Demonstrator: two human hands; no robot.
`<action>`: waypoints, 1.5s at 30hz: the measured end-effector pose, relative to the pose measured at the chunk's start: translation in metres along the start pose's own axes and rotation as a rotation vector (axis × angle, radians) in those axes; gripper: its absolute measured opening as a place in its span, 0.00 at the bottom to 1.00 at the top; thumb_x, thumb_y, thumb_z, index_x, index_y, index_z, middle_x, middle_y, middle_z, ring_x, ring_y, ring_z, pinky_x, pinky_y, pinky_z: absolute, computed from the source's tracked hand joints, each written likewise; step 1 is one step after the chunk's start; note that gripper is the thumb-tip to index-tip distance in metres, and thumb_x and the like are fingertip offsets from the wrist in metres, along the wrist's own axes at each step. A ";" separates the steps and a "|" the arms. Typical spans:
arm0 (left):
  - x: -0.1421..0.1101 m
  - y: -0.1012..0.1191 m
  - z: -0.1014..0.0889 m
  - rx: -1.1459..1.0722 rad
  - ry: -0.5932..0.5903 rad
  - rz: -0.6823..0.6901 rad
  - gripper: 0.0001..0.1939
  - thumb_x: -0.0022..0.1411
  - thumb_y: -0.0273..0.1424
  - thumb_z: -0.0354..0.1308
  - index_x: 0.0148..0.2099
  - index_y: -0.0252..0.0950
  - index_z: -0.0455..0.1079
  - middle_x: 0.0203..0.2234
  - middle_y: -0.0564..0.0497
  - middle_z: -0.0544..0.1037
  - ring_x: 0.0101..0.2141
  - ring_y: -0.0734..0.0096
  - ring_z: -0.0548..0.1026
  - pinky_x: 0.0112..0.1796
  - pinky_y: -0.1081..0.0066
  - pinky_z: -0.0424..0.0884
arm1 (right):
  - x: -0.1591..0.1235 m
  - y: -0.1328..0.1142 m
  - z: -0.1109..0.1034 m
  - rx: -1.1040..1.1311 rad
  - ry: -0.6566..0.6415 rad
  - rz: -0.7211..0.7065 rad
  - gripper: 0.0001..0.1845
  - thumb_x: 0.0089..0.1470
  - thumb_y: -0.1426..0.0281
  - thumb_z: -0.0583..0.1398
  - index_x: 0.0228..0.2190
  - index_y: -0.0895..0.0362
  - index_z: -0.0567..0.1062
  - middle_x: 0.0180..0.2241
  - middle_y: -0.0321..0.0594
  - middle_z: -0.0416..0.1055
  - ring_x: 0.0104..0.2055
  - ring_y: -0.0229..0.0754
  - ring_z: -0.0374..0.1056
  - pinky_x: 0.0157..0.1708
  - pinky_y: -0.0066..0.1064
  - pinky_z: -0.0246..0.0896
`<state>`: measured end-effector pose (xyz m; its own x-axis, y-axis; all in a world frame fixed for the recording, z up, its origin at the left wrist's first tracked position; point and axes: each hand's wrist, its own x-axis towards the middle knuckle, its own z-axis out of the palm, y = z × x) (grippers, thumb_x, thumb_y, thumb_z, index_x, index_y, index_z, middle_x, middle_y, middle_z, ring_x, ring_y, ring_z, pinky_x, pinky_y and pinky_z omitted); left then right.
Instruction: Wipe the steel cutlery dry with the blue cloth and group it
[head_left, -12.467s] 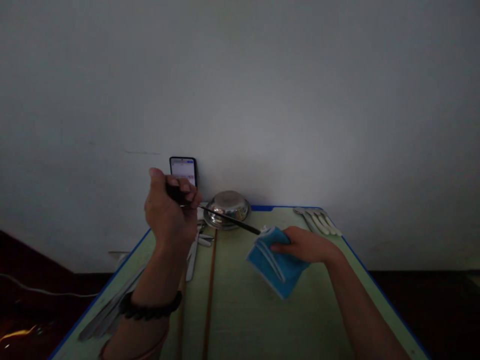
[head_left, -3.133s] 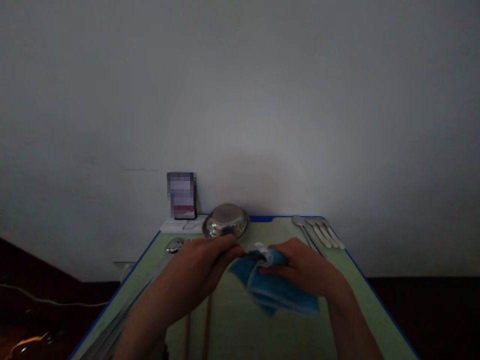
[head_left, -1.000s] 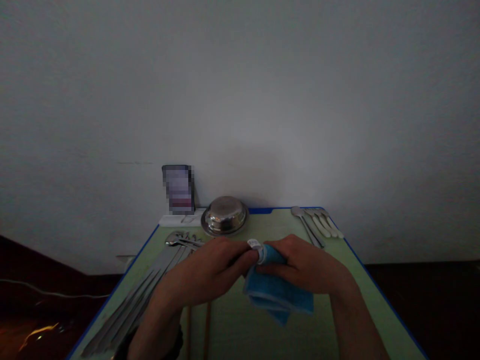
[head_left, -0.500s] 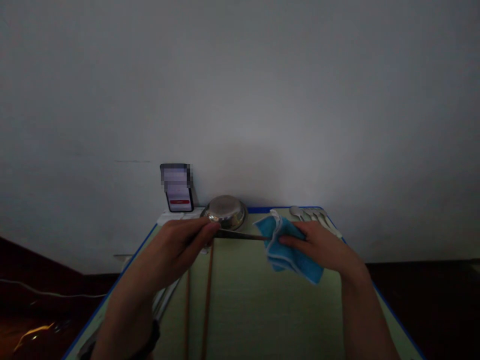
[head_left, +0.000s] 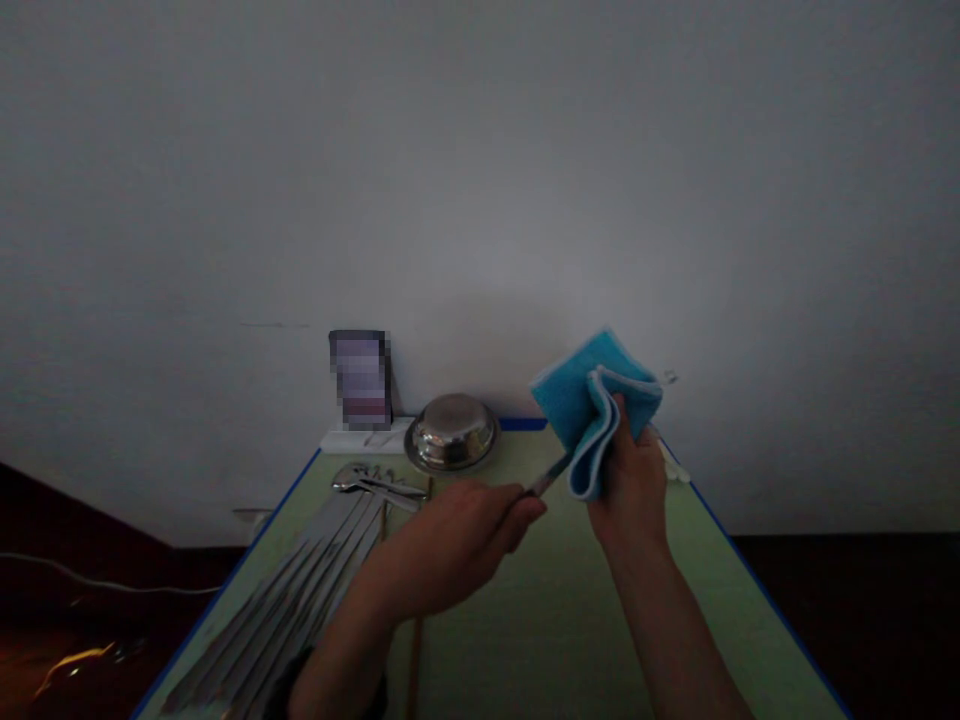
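In the head view, my left hand [head_left: 465,535] is closed round one end of a thin metal utensil [head_left: 553,474]. The utensil slants up and right into a folded blue cloth [head_left: 577,385] with pale edging. My right hand [head_left: 634,480] grips this cloth from below and behind, its fingers partly hidden by the folds. A small shiny tip shows past the cloth's right edge, in line with the utensil; its kind I cannot tell. Both hands are above the green table [head_left: 540,620]. Beyond my left hand lies an upturned shiny metal bowl [head_left: 452,435].
A phone [head_left: 361,385] leans on the wall at the back left. Several long silver-grey strips [head_left: 285,590] lie on the left, with shiny cutlery [head_left: 375,482] at their far end. Thin brown sticks [head_left: 415,660] run beneath my left arm. Pale handles [head_left: 675,465] show at the right edge.
My left hand has moved right, and the utensil now tilts up to the right. My right hand and the cloth have risen and turned upward. More of the left-side strips and cutlery shows.
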<state>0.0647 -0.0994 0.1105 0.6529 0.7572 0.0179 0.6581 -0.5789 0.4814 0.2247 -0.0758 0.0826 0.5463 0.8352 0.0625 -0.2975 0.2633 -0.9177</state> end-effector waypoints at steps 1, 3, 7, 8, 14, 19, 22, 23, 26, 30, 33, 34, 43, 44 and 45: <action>0.004 0.002 0.005 0.027 0.006 0.002 0.21 0.66 0.40 0.35 0.30 0.35 0.63 0.22 0.53 0.69 0.24 0.74 0.67 0.27 0.73 0.60 | -0.004 0.002 0.004 0.084 -0.001 0.051 0.17 0.46 0.55 0.58 0.31 0.56 0.72 0.24 0.33 0.70 0.24 0.35 0.63 0.26 0.27 0.60; 0.007 0.002 0.010 0.074 0.028 -0.005 0.22 0.66 0.40 0.34 0.33 0.34 0.64 0.24 0.51 0.71 0.26 0.72 0.68 0.29 0.71 0.62 | -0.008 0.006 0.011 0.193 -0.030 0.145 0.17 0.44 0.56 0.60 0.31 0.55 0.72 0.26 0.33 0.71 0.25 0.34 0.65 0.28 0.27 0.62; 0.002 -0.007 0.006 0.108 0.035 -0.024 0.23 0.66 0.41 0.34 0.33 0.34 0.66 0.24 0.51 0.71 0.26 0.72 0.68 0.29 0.71 0.61 | -0.001 0.008 0.010 0.228 -0.059 0.235 0.18 0.39 0.59 0.63 0.33 0.56 0.72 0.30 0.35 0.74 0.29 0.37 0.69 0.32 0.29 0.64; -0.001 -0.009 0.002 0.112 0.029 -0.032 0.24 0.66 0.42 0.34 0.32 0.35 0.66 0.23 0.52 0.71 0.25 0.72 0.68 0.29 0.71 0.61 | 0.003 0.008 0.007 0.209 -0.047 0.199 0.19 0.39 0.59 0.64 0.33 0.56 0.72 0.31 0.35 0.74 0.31 0.37 0.69 0.33 0.30 0.64; -0.013 -0.011 -0.010 0.110 0.035 -0.077 0.24 0.66 0.43 0.35 0.29 0.36 0.65 0.21 0.54 0.70 0.24 0.73 0.67 0.26 0.73 0.59 | 0.011 0.011 -0.002 0.006 0.024 -0.120 0.17 0.44 0.57 0.60 0.32 0.57 0.73 0.30 0.37 0.73 0.32 0.38 0.67 0.35 0.31 0.62; -0.003 -0.004 -0.001 0.153 0.049 -0.062 0.23 0.66 0.40 0.34 0.31 0.35 0.65 0.22 0.52 0.71 0.24 0.73 0.68 0.27 0.71 0.60 | -0.004 0.015 0.010 0.082 -0.163 0.186 0.17 0.47 0.55 0.55 0.29 0.56 0.71 0.26 0.38 0.72 0.26 0.37 0.66 0.25 0.28 0.61; -0.004 -0.006 -0.001 0.142 0.033 -0.046 0.23 0.66 0.40 0.35 0.31 0.35 0.65 0.22 0.52 0.71 0.24 0.72 0.68 0.28 0.71 0.60 | 0.004 0.009 0.003 0.023 -0.168 0.153 0.17 0.45 0.55 0.58 0.29 0.57 0.72 0.25 0.37 0.72 0.26 0.38 0.67 0.27 0.29 0.61; -0.006 -0.008 -0.003 0.128 0.028 -0.049 0.23 0.66 0.41 0.35 0.30 0.36 0.65 0.22 0.53 0.71 0.24 0.72 0.68 0.28 0.71 0.60 | 0.009 0.006 -0.001 -0.039 -0.148 0.091 0.18 0.44 0.55 0.59 0.29 0.57 0.73 0.25 0.37 0.73 0.27 0.39 0.67 0.29 0.30 0.61; -0.013 -0.012 -0.009 0.093 0.034 -0.079 0.23 0.65 0.43 0.37 0.28 0.36 0.65 0.20 0.54 0.69 0.24 0.73 0.67 0.27 0.72 0.60 | 0.017 0.003 -0.011 -0.167 -0.134 -0.074 0.18 0.41 0.57 0.62 0.30 0.58 0.74 0.27 0.36 0.74 0.30 0.40 0.67 0.32 0.31 0.61; -0.010 -0.009 -0.007 0.090 0.044 -0.066 0.23 0.65 0.42 0.35 0.28 0.35 0.64 0.20 0.54 0.69 0.22 0.74 0.66 0.26 0.72 0.59 | 0.006 0.012 0.001 0.054 -0.185 0.108 0.17 0.44 0.57 0.60 0.31 0.57 0.74 0.27 0.35 0.73 0.28 0.37 0.67 0.29 0.29 0.61; -0.005 -0.007 -0.003 0.096 0.018 -0.050 0.23 0.66 0.40 0.35 0.30 0.35 0.65 0.22 0.52 0.71 0.23 0.74 0.67 0.27 0.72 0.60 | -0.004 0.017 0.012 0.129 -0.196 0.247 0.17 0.45 0.57 0.59 0.32 0.57 0.73 0.26 0.35 0.72 0.25 0.36 0.66 0.26 0.27 0.59; -0.005 -0.007 -0.002 0.097 0.006 -0.052 0.23 0.66 0.41 0.34 0.30 0.35 0.65 0.22 0.52 0.71 0.23 0.74 0.67 0.27 0.72 0.60 | -0.004 0.017 0.012 0.130 -0.201 0.253 0.17 0.45 0.58 0.59 0.33 0.57 0.73 0.27 0.35 0.73 0.26 0.36 0.66 0.26 0.27 0.60; -0.017 -0.015 -0.014 0.046 -0.009 -0.067 0.24 0.65 0.43 0.36 0.25 0.37 0.61 0.17 0.56 0.66 0.20 0.75 0.64 0.24 0.74 0.57 | 0.017 0.009 -0.013 -0.425 -0.109 -0.291 0.17 0.49 0.57 0.56 0.25 0.58 0.73 0.23 0.34 0.70 0.27 0.38 0.63 0.31 0.29 0.57; -0.016 -0.016 -0.013 0.047 -0.008 -0.060 0.24 0.65 0.43 0.36 0.25 0.37 0.61 0.17 0.56 0.66 0.20 0.75 0.64 0.24 0.73 0.57 | 0.015 0.012 -0.010 -0.379 -0.097 -0.214 0.18 0.49 0.55 0.55 0.23 0.58 0.71 0.20 0.33 0.68 0.24 0.37 0.62 0.28 0.28 0.56; -0.015 -0.016 -0.012 0.051 -0.006 -0.053 0.23 0.66 0.42 0.36 0.25 0.37 0.62 0.17 0.56 0.66 0.20 0.75 0.64 0.24 0.73 0.57 | 0.011 0.016 -0.006 -0.298 -0.091 -0.117 0.19 0.49 0.54 0.54 0.22 0.58 0.70 0.18 0.32 0.66 0.22 0.36 0.60 0.25 0.28 0.55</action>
<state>0.0401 -0.0979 0.1131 0.6187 0.7855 -0.0119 0.7100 -0.5526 0.4365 0.2309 -0.0649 0.0661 0.4871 0.8510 0.1964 0.0123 0.2181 -0.9758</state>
